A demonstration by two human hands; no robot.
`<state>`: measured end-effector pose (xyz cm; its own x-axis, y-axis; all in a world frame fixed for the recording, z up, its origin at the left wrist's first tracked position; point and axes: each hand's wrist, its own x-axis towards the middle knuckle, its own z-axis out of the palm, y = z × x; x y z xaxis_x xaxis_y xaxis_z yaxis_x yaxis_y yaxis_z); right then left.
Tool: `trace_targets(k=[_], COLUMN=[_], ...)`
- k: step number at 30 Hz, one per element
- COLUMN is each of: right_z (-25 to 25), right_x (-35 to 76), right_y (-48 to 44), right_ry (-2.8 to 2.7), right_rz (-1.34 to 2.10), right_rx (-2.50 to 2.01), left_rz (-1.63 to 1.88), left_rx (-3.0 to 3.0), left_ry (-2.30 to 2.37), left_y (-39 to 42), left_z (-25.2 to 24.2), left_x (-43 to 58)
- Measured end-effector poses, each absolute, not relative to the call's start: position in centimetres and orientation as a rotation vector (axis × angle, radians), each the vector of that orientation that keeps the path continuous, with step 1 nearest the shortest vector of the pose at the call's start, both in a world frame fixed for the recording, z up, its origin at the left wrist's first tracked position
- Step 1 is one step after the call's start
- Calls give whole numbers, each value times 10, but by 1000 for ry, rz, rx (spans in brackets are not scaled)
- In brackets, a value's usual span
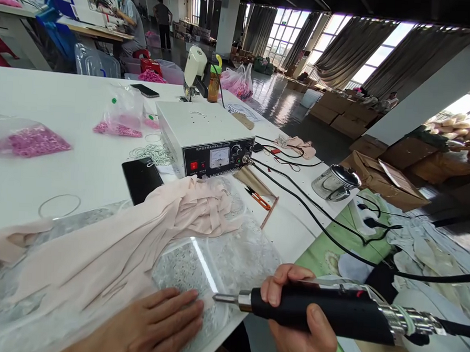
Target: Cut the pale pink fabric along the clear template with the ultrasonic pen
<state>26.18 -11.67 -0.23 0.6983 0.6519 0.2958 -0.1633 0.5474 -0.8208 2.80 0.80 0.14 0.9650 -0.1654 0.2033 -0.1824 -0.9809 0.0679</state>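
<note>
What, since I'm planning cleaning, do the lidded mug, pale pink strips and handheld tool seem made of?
Lidded mug: probably polished steel, given its mirror-like reflections.
Pale pink strips: soft matte fabric, from the limp folds; fibre unclear.
Handheld tool: shiny, apparently metal tip; the dull black grip could be plastic or rubber.

There are two hands, one left hand and one right hand; one handheld tool; one control box; two phones, a near phone and a far phone; one metal mug; one bottle; one pair of orange snips; one bundle of pale cords.
</note>
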Motion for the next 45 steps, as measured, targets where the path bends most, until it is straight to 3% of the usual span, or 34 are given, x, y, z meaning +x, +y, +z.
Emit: trace_targets(k=[45], right_z=[7], right_x=[265], right_y=[-115], right_ry=[-561], right_rz=[582], right_rx=[-796], left_rz=[450], left_rx=[3150], left_ry=[-275], left_y=[11], left_z=[-24], left_x=[32])
